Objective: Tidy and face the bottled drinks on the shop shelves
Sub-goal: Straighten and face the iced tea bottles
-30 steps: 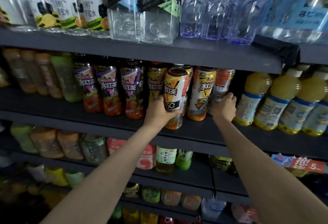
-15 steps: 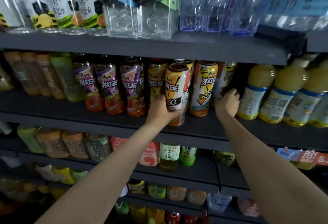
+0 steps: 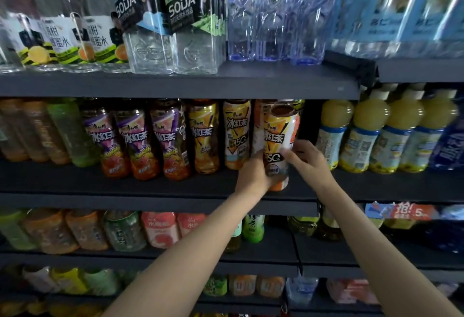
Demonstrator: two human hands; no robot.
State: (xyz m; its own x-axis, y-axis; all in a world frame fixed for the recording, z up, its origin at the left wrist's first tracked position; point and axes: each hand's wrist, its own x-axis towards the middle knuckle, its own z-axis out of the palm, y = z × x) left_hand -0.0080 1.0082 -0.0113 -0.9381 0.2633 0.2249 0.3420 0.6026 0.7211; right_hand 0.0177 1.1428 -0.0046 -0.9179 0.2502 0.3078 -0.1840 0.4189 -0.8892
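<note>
Shelves (image 3: 175, 85): dark grey. Held tea bottle (image 3: 277, 141): yellow-orange label w/ black wedge, white band, brown liquid. Left of it, purple-label bottles (image 3: 134, 141) w/ orange-red bases. Far left, a green bottle (image 3: 67, 133). Right: yellow juice bottles (image 3: 364, 136), pale blue-edged labels. Top: clear soda bottles (image 3: 173, 28), black labels w/ white lettering. Price tag (image 3: 404, 212): blue & red-orange.
</note>
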